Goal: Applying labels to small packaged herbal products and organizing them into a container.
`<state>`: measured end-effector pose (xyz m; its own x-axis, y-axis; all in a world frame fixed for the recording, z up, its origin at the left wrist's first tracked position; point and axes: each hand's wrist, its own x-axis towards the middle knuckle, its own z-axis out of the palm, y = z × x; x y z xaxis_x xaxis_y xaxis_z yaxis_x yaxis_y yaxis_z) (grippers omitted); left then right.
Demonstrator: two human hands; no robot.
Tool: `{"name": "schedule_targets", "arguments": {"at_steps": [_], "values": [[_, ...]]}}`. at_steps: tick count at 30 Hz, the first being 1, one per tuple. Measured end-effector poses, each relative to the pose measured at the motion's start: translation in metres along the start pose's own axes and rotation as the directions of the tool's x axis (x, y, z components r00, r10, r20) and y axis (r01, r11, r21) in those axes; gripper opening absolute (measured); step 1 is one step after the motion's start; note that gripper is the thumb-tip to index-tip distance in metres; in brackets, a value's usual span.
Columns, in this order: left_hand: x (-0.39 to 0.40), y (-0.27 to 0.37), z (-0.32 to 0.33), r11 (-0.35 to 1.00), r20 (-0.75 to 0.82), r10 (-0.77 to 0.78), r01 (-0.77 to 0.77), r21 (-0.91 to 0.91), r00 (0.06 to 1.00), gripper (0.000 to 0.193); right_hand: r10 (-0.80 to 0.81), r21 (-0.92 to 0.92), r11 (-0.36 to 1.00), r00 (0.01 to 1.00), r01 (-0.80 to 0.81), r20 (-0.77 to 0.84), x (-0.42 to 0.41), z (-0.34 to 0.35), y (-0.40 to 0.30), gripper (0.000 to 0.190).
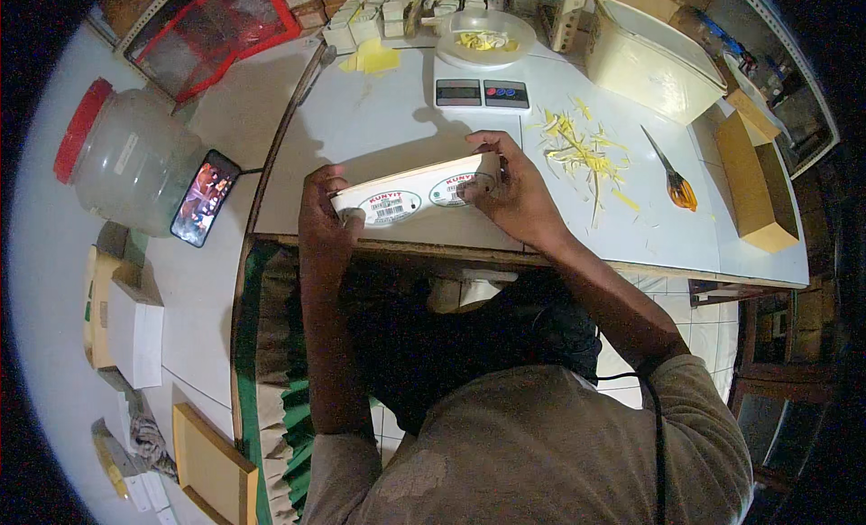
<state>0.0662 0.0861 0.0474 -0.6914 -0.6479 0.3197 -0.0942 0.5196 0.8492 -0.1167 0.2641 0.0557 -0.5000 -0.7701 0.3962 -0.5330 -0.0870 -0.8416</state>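
A thick stack of white printed label sheets (425,195) is held tilted above the near edge of the white table (399,129). Its face shows two oval designs with writing and a barcode. My left hand (327,203) grips the stack's left end, thumb on the printed face. At the right end, my right hand (511,187) holds it with the thumb in front and fingers behind the top edge. Thin yellow and white paper trimmings (585,149) lie right of my right hand. Farther right rest scissors (666,170) with orange handles.
A digital kitchen scale (481,94) stands behind the stack, below a round plastic tub (486,41) with yellow scraps. A lidded white bin (653,61) and an open cardboard box (754,187) are at right. A lit phone (205,198) leans on a red-lidded jar (135,160) at left.
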Motion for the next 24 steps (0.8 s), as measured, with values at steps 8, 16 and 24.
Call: {"name": "schedule_targets", "arguments": {"at_steps": [8,16,24], "values": [[-0.007,0.005,-0.014,0.990,0.062,0.035,-0.042,0.132,0.997,0.046,0.075,0.075,0.994,0.997,-0.075,0.007,0.001,-0.006,0.014,0.046],[0.002,-0.011,-0.037,0.996,0.032,0.004,-0.007,0.091,0.999,0.043,-0.054,-0.176,0.982,0.992,0.074,0.115,0.016,0.003,0.001,0.044],[0.000,-0.019,-0.044,0.998,0.009,-0.061,0.061,-0.032,0.998,0.041,-0.246,-0.330,0.894,0.949,0.301,0.198,0.029,0.007,-0.013,0.038]]}}
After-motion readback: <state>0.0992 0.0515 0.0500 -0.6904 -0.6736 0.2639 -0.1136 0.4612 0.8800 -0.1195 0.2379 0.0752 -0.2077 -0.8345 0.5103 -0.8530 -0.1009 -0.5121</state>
